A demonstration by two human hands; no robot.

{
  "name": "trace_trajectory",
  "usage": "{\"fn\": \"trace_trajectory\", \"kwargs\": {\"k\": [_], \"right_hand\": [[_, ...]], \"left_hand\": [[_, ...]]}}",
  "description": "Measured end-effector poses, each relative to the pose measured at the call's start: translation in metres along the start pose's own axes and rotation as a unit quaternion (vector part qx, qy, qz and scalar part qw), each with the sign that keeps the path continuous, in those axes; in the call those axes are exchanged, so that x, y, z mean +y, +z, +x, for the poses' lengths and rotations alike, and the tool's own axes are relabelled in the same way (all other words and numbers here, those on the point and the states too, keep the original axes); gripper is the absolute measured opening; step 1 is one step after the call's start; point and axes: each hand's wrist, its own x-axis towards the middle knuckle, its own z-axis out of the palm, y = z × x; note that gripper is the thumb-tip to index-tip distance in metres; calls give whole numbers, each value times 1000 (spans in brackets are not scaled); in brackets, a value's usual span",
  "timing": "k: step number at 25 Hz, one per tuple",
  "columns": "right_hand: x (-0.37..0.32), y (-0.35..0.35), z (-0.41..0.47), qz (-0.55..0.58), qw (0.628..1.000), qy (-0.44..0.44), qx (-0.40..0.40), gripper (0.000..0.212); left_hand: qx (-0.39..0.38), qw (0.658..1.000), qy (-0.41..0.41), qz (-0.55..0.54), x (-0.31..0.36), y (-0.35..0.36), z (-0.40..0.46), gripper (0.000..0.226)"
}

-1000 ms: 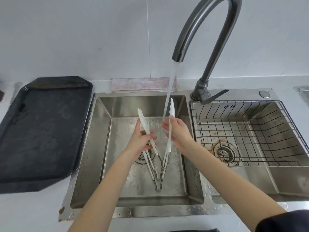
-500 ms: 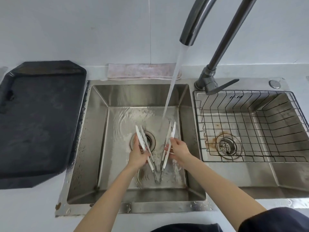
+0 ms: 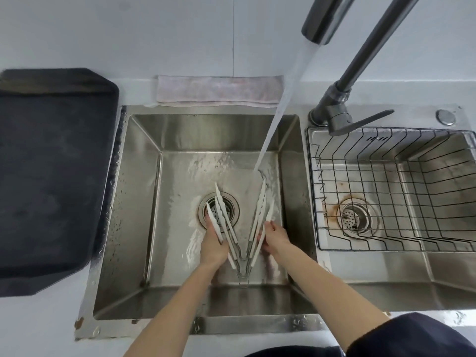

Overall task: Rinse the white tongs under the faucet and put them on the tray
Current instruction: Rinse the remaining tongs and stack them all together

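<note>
The white tongs (image 3: pixel 258 212) stand spread in a V low inside the left sink basin (image 3: pixel 136 202), tips pointing away from me, wire hinge toward me. My left hand (image 3: pixel 213 244) grips the left arm of the tongs and my right hand (image 3: pixel 275 237) grips the right arm. Water runs from the dark faucet (image 3: pixel 319 24) and lands near the right tips. The black tray (image 3: pixel 51 171) lies on the counter left of the sink, with nothing on it.
A wire rack (image 3: pixel 386 191) sits in the right basin with a rusty drain (image 3: pixel 354 217) beneath. A folded pinkish cloth (image 3: pixel 219 92) lies behind the left basin. The faucet lever (image 3: pixel 360 122) points right. A drain strainer (image 3: pixel 219 210) sits under the left tong arm.
Both hands have lowered the tongs from up in the stream down toward the basin floor. The view has tilted downward and closer to the sink.
</note>
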Motion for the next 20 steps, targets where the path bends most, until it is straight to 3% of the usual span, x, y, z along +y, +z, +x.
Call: {"fn": "trace_trajectory", "kwargs": {"k": [7,11,16,20], "right_hand": [[14,-1,2,-96,995,-29,25,49],[13,0,2,-196,976,-79,49,45],[12,8,12,-233,963,-103,82,40],[9,11,10,-292,946,-102,100,42]], "left_hand": [[-8,1000,-19,24,-12,10,7,74],[4,999,-23,42,-17,17,15,75],[-11,999,-21,49,-15,18,20,74],[1,999,-12,48,-15,15,30,61]]}}
